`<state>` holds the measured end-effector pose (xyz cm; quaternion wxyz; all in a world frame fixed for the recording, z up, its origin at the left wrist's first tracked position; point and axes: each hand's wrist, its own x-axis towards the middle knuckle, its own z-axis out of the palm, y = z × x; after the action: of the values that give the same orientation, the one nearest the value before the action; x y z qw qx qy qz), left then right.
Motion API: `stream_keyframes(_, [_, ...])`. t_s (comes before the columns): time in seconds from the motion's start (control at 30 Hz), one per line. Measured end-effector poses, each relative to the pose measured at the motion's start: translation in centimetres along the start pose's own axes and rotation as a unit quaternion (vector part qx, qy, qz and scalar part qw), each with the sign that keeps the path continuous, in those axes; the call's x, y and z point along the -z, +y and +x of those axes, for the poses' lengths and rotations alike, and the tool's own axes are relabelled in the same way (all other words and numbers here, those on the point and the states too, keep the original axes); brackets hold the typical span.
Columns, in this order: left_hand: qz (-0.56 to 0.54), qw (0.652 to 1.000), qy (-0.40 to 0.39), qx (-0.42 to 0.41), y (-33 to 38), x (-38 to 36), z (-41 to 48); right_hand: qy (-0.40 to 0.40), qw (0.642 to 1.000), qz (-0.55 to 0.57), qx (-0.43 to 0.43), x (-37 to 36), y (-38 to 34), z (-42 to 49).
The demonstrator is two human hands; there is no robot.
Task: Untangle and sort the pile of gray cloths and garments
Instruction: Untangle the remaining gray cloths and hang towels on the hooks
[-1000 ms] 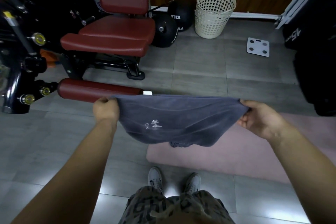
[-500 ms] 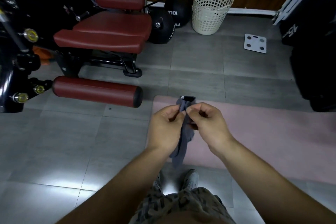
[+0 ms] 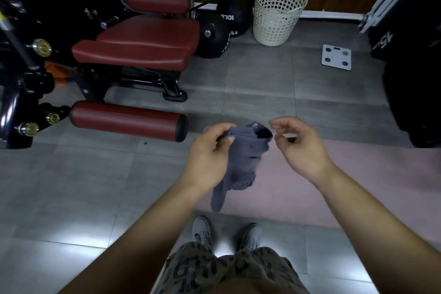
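A gray cloth [image 3: 241,162] hangs folded in a narrow bundle in front of me, above the pink mat [image 3: 346,186]. My left hand [image 3: 210,153] pinches its top edge between thumb and fingers. My right hand [image 3: 298,145] hovers just to the right of the cloth's top corner, fingers curled and apart, holding nothing. The cloth's lower end dangles toward my shoes.
A red padded gym machine [image 3: 143,40] with a roller pad [image 3: 126,119] stands at the left. A white perforated laundry basket [image 3: 278,9] sits at the back wall beside black medicine balls [image 3: 214,33]. A white scale [image 3: 336,57] lies on the gray tiles. Dark equipment [image 3: 415,74] fills the right.
The cloth went from spread wide between both hands to folded together. My right hand has since let go and moved slightly right; my left hand keeps hold.
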<state>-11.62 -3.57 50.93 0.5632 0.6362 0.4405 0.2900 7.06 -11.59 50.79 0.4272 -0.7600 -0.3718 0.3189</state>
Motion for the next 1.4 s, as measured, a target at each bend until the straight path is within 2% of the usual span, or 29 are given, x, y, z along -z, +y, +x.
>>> stream_keyframes(0.1, [-0.022,1.000,0.009,0.009,1.2,1.1,0.9,-0.067,0.995,-0.069,0.021,1.5,1.0,1.0])
stream_keyframes(0.27, [-0.090,0.996,-0.003,0.007,2.9,3.2,2.8,-0.147,0.987,-0.052,0.030,2.3,1.1,0.3])
stream_keyframes(0.4, [-0.159,0.985,-0.072,0.002,3.5,4.5,3.1,-0.176,0.970,-0.096,0.137,1.2,1.2,-0.7])
stream_keyframes(0.5, [-0.201,0.972,-0.122,0.014,3.7,5.2,3.6,-0.171,0.958,-0.141,0.182,0.2,1.0,-0.4])
stream_keyframes(0.63, [-0.215,0.968,-0.130,0.009,4.1,5.3,4.5,-0.175,0.936,-0.188,0.240,-0.5,0.9,0.3])
stream_keyframes(0.73, [-0.231,0.967,-0.108,0.012,3.9,4.9,5.0,-0.200,0.912,-0.218,0.284,-1.1,1.4,0.1])
stream_keyframes(0.97, [-0.240,0.969,-0.046,0.029,2.5,4.3,5.7,-0.228,0.903,-0.282,0.232,-1.2,1.9,-1.0])
stream_keyframes(1.03, [-0.219,0.975,-0.031,0.030,2.0,4.4,5.6,-0.230,0.924,-0.244,0.183,-0.6,1.8,-0.9])
stream_keyframes(1.17, [-0.201,0.979,-0.004,0.037,1.1,4.9,5.9,-0.206,0.971,-0.103,0.067,0.4,1.6,-0.5])
stream_keyframes(1.23, [-0.181,0.983,-0.001,0.032,0.8,5.1,6.0,-0.208,0.971,-0.096,0.062,0.8,1.3,-0.2])
stream_keyframes(1.4, [-0.121,0.992,-0.010,0.026,0.6,4.8,5.8,-0.198,0.959,-0.175,0.101,1.6,0.1,-0.1])
